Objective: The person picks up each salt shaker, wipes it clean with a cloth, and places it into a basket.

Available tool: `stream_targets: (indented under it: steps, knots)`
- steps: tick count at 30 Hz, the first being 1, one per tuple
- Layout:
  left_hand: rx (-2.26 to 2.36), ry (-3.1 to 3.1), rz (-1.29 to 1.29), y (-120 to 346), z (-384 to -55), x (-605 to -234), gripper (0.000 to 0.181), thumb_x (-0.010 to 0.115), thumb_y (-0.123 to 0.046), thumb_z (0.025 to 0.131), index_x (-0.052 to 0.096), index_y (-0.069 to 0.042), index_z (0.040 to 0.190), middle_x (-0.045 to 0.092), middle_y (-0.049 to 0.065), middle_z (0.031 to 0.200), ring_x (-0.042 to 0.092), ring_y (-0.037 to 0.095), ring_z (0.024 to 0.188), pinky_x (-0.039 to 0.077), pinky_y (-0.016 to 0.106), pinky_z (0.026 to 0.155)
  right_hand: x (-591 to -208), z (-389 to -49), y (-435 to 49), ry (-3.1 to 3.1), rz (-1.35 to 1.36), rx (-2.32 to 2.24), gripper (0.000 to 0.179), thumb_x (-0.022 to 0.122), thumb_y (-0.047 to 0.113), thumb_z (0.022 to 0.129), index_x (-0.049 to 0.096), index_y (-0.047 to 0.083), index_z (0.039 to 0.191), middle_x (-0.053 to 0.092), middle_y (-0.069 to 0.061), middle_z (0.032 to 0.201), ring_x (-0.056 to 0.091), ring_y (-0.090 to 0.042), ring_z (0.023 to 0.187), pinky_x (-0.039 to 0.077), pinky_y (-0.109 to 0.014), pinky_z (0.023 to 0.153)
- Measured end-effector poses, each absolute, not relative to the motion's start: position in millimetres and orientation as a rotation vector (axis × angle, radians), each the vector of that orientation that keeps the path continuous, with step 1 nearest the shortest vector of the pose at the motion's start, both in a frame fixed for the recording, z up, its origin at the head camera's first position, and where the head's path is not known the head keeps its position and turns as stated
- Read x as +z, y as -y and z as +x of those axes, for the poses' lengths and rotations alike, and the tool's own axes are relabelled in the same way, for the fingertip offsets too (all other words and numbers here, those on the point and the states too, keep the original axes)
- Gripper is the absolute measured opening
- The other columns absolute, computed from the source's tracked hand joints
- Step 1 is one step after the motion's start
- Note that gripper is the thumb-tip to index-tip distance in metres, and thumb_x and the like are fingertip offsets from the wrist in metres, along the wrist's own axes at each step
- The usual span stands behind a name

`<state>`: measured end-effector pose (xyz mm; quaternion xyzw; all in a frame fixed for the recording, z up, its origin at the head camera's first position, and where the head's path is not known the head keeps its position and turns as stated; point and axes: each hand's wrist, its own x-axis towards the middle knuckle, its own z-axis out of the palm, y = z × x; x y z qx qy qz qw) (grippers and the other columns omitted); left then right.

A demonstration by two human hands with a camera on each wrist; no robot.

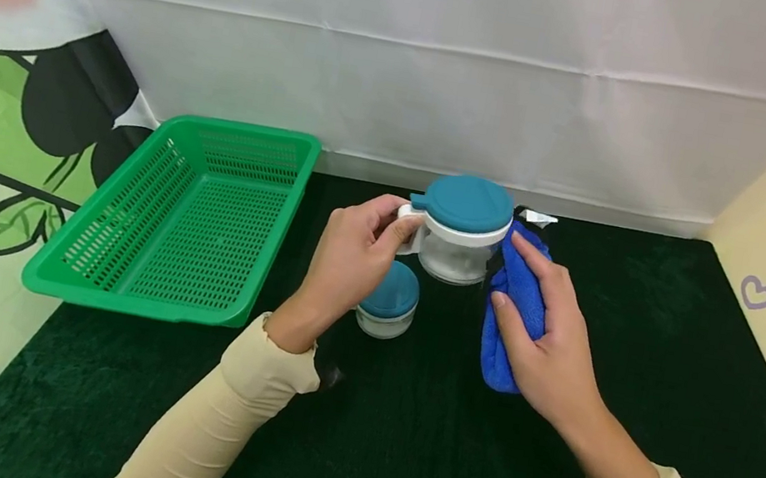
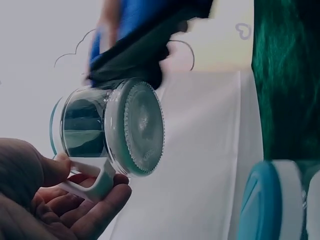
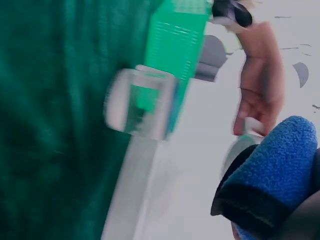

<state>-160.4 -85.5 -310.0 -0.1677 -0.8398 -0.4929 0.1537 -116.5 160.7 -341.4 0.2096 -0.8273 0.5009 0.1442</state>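
Note:
My left hand [image 1: 353,255] pinches the white handle [image 2: 95,182] of a clear glass jar [image 1: 456,258], which has a white collar and a round blue lid [image 1: 470,203]. The ribbed base of this jar [image 2: 145,127] shows in the left wrist view, raised off the table. On the jar's right side, my right hand [image 1: 552,339] holds a folded blue cloth [image 1: 514,312] with a dark edge, thumb and fingers around it. A smaller lidded jar [image 1: 390,299] stands on the table beside my left hand; it is blurred in the right wrist view.
To the left sits a green plastic basket [image 1: 266,253] with slotted walls and floor. Dark green cloth [image 1: 422,457] covers the table. A pale curtain [image 1: 406,99] hangs along its back edge, with printed panels at both sides.

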Motion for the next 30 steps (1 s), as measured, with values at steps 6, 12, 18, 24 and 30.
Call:
stream_targets:
  steps: [6, 12, 18, 24, 30]
  knots:
    - [-1.434, 2.399, -0.530, 82, -158, -311, 0.023, 0.063, -0.023, 0.105, 0.071, -0.003, 0.114, 0.073, 0.001, 0.089, 0.061, 0.015, 0.072, 0.057, 0.030, 0.067, -331, -131, -162, 2.277, 0.589, 1.494, 0.061, 0.056, 0.006, 0.104, 0.038, 0.028, 0.159, 0.043, -0.006, 0.152, 0.049, -0.030, 0.127, 0.047, -0.057, 0.096]
    - [-1.411, 2.392, -0.496, 83, -157, -309, 0.024, 0.063, -0.023, 0.105, 0.071, -0.003, 0.115, 0.072, 0.002, 0.088, 0.060, 0.016, 0.070, 0.055, 0.031, 0.062, -348, -129, -162, 2.369, 0.575, 1.609, 0.062, 0.054, 0.009, 0.107, 0.031, 0.030, 0.161, 0.034, -0.007, 0.160, 0.045, -0.037, 0.134, 0.045, -0.068, 0.099]
    - [-1.447, 2.453, -0.513, 83, -158, -311, 0.026, 0.063, -0.026, 0.105, 0.071, -0.005, 0.117, 0.075, 0.002, 0.097, 0.066, 0.012, 0.079, 0.059, 0.028, 0.072, -355, -127, -163, 2.376, 0.526, 1.663, 0.061, 0.053, 0.011, 0.107, 0.031, 0.030, 0.161, 0.034, -0.005, 0.160, 0.043, -0.037, 0.136, 0.042, -0.071, 0.101]
    - [-1.587, 2.440, -0.507, 81, -158, -310, 0.024, 0.066, -0.027, 0.103, 0.071, -0.006, 0.113, 0.077, 0.003, 0.108, 0.072, 0.012, 0.095, 0.060, 0.033, 0.087, -351, -130, -166, 2.354, 0.495, 1.683, 0.061, 0.054, 0.011, 0.107, 0.032, 0.028, 0.161, 0.035, -0.004, 0.160, 0.043, -0.037, 0.136, 0.042, -0.072, 0.101]
    - [-1.628, 2.408, -0.480, 78, -160, -310, 0.021, 0.066, -0.026, 0.104, 0.070, -0.005, 0.108, 0.077, 0.000, 0.097, 0.070, 0.012, 0.085, 0.060, 0.032, 0.082, -339, -133, -163, 2.234, 0.543, 1.477, 0.061, 0.058, 0.007, 0.103, 0.040, 0.025, 0.158, 0.044, -0.008, 0.149, 0.048, -0.027, 0.125, 0.046, -0.053, 0.098]
